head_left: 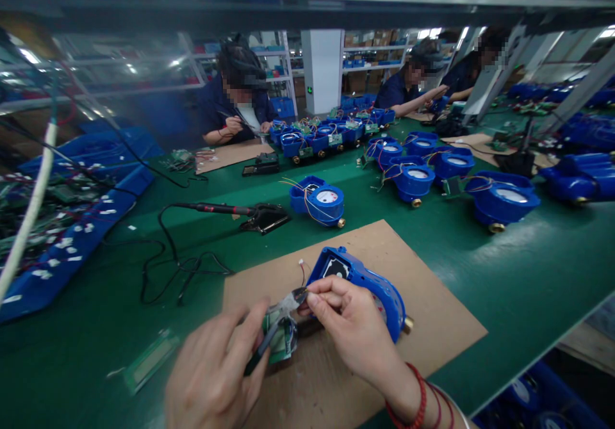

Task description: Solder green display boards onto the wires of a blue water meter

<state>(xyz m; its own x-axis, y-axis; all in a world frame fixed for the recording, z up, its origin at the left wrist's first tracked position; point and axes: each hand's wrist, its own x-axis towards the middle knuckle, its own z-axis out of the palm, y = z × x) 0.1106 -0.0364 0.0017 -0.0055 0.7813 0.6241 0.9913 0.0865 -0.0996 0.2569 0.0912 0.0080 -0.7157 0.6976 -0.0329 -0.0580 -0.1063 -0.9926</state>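
1. Head view: fingers of the left hand (211, 378) were clamped on tweezers (276, 333) over a green circuit board (281, 342).
2. The right hand (353, 326) pinched the tweezer tips, fingers together, touching a blue meter (365, 282).
3. Both lay on a cardboard sheet (423, 307) near the table's (504, 288) front edge.
4. A soldering iron (216, 209) rested beyond the sheet.

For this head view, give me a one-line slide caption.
Left hand works pliers at a circuit board; right hand steadies a blue meter on cardboard.
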